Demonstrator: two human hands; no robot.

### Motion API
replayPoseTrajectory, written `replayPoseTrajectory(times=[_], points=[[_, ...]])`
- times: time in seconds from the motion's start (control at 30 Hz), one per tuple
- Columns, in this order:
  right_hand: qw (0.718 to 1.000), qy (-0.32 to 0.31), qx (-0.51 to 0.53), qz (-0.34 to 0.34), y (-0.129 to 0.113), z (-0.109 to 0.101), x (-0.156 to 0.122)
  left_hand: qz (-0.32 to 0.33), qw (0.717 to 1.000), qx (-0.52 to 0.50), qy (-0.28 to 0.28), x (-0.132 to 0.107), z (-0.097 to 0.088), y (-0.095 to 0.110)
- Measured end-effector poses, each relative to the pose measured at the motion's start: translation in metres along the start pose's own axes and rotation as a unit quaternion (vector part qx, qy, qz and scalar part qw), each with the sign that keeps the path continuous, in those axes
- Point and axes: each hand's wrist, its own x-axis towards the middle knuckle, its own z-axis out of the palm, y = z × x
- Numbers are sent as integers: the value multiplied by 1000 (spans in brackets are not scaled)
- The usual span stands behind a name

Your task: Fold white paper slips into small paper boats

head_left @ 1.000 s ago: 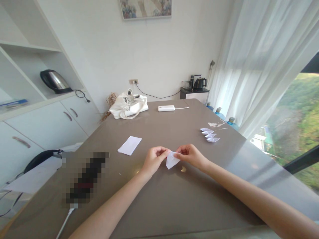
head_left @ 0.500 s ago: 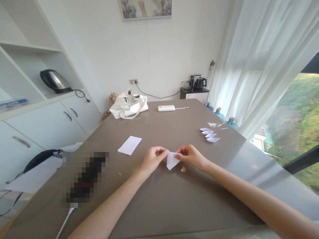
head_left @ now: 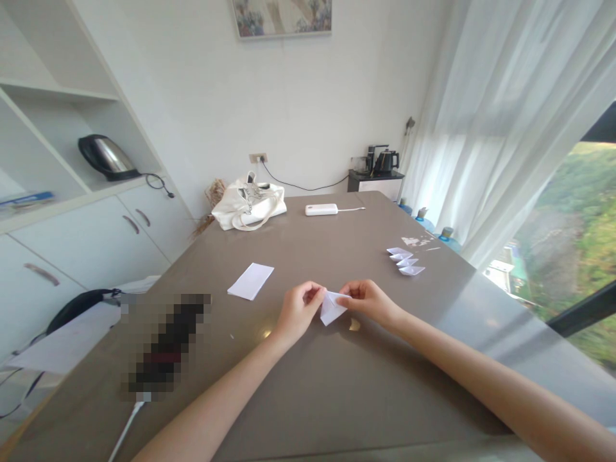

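A small folded white paper piece (head_left: 331,308) hangs just above the brown table (head_left: 308,385), held between both hands. My left hand (head_left: 299,310) pinches its left edge with thumb and fingers closed. At its upper right corner, my right hand (head_left: 366,299) pinches it in the same way. The paper's point aims down toward the tabletop.
A flat white paper sheet (head_left: 251,281) lies left of my hands. Several small folded paper shapes (head_left: 405,260) sit at the right. Farther back are a white bag (head_left: 248,204) and a white power bank (head_left: 321,209) with a cable. A pixelated dark object (head_left: 163,346) lies at the near left.
My left hand has closed in slightly on the paper, and the piece has tilted and shifted a little. My arms stay in place.
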Motion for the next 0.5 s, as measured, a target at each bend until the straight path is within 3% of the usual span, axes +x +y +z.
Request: replayPoseTrajectory(times=[0.13,0.5], points=[[1000,-12,-4,5,0,1,-1,-36,996,-74,-41,2,1,-5],[998,-34,-48,-7,2,6,-3,-33,995,-62,-70,-1,4,-8]])
